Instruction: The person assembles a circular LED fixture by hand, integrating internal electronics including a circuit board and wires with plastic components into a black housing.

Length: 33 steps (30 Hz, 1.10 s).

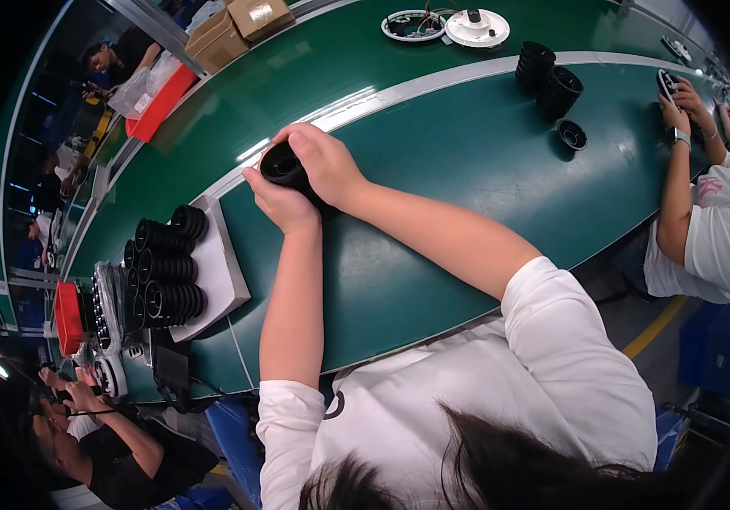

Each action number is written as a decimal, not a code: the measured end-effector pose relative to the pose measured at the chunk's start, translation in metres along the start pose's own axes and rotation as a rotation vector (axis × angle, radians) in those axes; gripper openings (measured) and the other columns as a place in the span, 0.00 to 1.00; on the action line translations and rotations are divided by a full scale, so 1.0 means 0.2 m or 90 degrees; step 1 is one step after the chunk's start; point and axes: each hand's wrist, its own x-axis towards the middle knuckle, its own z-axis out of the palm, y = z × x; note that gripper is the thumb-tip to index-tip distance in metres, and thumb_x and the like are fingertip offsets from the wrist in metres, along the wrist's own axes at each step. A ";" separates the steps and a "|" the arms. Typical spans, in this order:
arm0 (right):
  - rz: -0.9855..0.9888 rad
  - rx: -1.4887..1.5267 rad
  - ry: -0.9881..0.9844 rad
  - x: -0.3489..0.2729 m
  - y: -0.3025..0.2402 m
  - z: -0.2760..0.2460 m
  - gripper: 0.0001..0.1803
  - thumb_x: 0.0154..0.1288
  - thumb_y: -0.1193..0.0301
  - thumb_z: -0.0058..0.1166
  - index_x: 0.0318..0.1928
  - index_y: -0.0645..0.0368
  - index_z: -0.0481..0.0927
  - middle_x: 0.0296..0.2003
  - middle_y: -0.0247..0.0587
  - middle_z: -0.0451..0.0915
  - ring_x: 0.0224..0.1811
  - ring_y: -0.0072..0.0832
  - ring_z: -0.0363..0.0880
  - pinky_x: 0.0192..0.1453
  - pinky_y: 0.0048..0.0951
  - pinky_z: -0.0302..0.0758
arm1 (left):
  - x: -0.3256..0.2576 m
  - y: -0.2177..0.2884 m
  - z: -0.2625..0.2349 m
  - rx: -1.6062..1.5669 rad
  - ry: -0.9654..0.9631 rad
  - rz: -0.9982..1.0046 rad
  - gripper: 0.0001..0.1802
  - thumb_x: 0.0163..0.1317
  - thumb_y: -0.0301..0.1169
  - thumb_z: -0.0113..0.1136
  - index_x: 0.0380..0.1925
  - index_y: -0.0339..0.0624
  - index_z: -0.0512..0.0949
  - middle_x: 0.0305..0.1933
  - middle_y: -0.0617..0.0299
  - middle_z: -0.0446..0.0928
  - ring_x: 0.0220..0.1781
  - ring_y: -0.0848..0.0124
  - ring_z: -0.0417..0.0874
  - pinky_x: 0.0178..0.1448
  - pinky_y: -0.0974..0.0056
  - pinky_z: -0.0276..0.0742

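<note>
Both hands are closed round a black, round, hollow plastic part with its open end turned up. My left hand grips it from the near left side, the fingers partly hidden beneath. My right hand wraps its far and right side, thumb over the rim. The part is held above the green worktable, close to a pale metal strip. Left of my hands, several stacks of black ribbed rings stand on a white board.
Farther right stand black ribbed stacks and a single black ring. White round housings with wires lie beyond the strip. Cardboard boxes and a red bin sit far left. Co-workers' hands are at the right and lower left.
</note>
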 end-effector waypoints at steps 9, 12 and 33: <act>-0.117 -0.005 0.000 0.00 0.05 -0.02 0.22 0.64 0.57 0.34 0.44 0.63 0.69 0.38 0.41 0.74 0.43 0.26 0.71 0.50 0.24 0.65 | 0.05 -0.07 -0.03 -0.029 -0.089 0.102 0.31 0.65 0.47 0.22 0.36 0.35 0.72 0.37 0.58 0.74 0.42 0.67 0.74 0.49 0.65 0.68; -0.045 0.091 -0.020 0.01 0.07 -0.01 0.21 0.65 0.59 0.31 0.46 0.63 0.68 0.40 0.41 0.72 0.45 0.26 0.68 0.54 0.24 0.62 | 0.02 -0.06 -0.01 -0.119 -0.084 -0.001 0.30 0.65 0.47 0.22 0.35 0.35 0.72 0.37 0.59 0.73 0.40 0.69 0.73 0.48 0.67 0.68; 0.023 0.136 -0.109 0.04 0.02 -0.04 0.24 0.66 0.54 0.31 0.46 0.62 0.68 0.41 0.37 0.71 0.45 0.23 0.68 0.54 0.23 0.62 | 0.02 0.00 -0.03 0.111 -0.027 0.021 0.35 0.65 0.53 0.20 0.39 0.36 0.72 0.38 0.59 0.74 0.41 0.70 0.73 0.49 0.69 0.66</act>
